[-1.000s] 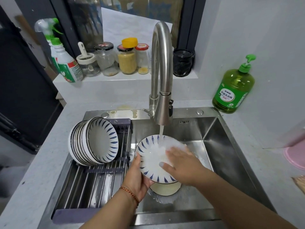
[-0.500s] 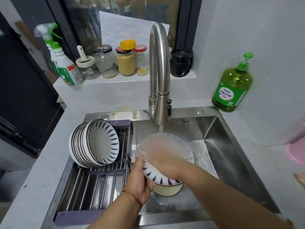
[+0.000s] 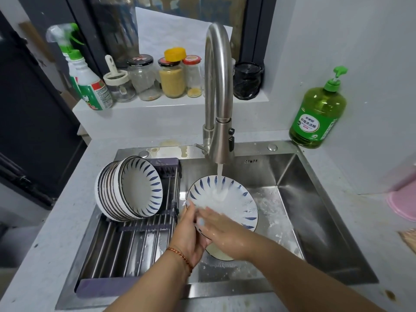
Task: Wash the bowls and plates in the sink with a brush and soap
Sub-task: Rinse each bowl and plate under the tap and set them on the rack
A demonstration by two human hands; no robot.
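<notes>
Slid leftward, right hand [image 3: 221, 230] hides plate [image 3: 227, 199] rim — lower dish half-covered.

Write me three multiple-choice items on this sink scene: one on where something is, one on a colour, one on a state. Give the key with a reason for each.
1. Where does the stack of bowls stand?
A. on the window ledge
B. on the drying rack at the left of the sink
C. beside the soap bottle

2. What colour is the soap bottle on the counter?
A. green
B. red
C. white

3. What is the state of the faucet?
A. off
B. dripping only
C. running onto the plate

Key: 1 B, the bowls lean on their sides on the rack's bars. 2 A, its body and pump are green. 3 C, a white stream falls from the spout onto the plate that the left hand grips while the right hand rubs it.
</notes>
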